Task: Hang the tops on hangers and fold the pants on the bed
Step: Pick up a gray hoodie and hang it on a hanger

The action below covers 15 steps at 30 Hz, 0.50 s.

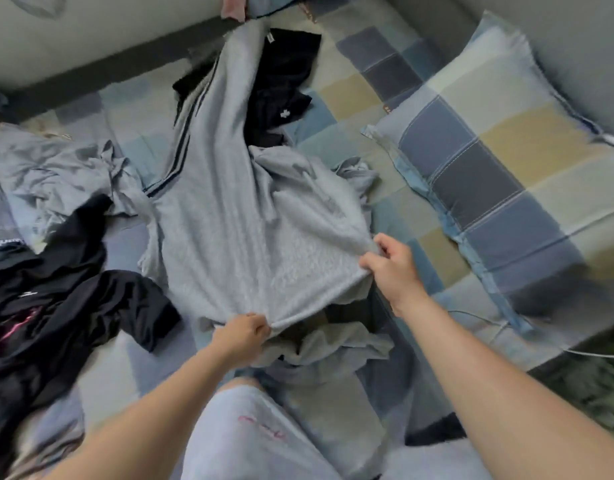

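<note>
Left grip (243,332) and right grip (392,261) each pinch the near edge of the grey striped pants (229,209), fingers curled into the fabric. Pants lie stretched lengthwise on the bed (350,64), just left of the pillow (489,150). Black garments (56,296) lie farther left of the pillow.

- The left forearm (160,410) and right forearm (489,375) are bare all the way to the wrists, with no sleeve edge in sight.
- The left hand (241,336) and right hand (392,268) are bare too.
- The person wears pale grey-blue shorts (229,441) of soft, plain cloth.
- A thin pink scribble-like marking (264,427) runs across the front of the shorts.
- A sliver of bare leg (239,381) shows at the hem.
</note>
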Each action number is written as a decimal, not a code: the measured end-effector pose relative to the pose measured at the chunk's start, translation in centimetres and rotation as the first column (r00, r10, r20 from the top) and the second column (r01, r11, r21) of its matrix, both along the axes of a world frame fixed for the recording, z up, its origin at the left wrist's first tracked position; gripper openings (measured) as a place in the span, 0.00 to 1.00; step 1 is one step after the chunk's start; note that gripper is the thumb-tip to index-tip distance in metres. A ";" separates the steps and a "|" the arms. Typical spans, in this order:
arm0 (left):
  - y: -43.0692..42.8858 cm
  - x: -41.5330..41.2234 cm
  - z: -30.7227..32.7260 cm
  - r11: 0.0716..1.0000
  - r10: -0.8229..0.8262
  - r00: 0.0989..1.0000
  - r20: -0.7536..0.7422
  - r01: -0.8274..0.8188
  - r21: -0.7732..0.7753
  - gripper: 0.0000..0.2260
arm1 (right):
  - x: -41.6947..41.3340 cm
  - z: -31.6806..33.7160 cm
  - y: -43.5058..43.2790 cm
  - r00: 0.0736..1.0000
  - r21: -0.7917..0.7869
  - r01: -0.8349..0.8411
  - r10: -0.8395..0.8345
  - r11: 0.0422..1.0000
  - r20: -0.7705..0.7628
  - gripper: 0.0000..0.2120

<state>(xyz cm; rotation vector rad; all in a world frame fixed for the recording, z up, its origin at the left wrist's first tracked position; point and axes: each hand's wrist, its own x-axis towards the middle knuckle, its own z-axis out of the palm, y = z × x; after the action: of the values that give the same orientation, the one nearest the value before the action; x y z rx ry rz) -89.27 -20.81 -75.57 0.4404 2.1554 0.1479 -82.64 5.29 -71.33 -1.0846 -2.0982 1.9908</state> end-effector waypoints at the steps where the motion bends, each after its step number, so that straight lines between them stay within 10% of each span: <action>1: -0.2 2.1 1.9 0.999 0.045 0.999 0.011 -0.045 0.013 0.15 | 1.7 2.5 0.1 0.999 0.009 -0.037 0.037 0.999 -0.021 0.12; 10: 6.2 12.7 20.4 0.800 0.404 0.913 0.054 -0.381 0.463 0.04 | 13.5 23.8 3.1 0.947 0.024 -0.281 0.281 0.959 -0.154 0.12; 15: 12.1 11.7 31.4 0.679 0.364 0.927 -0.096 -0.193 0.709 0.16 | 16.1 33.5 5.4 0.907 0.077 -0.359 0.367 0.930 -0.206 0.10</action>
<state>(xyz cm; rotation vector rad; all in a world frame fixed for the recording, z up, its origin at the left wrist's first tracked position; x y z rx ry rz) -77.57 -8.71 -44.19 0.5556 2.3324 1.1694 -66.59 10.69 -37.80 -0.4618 -2.3367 2.0894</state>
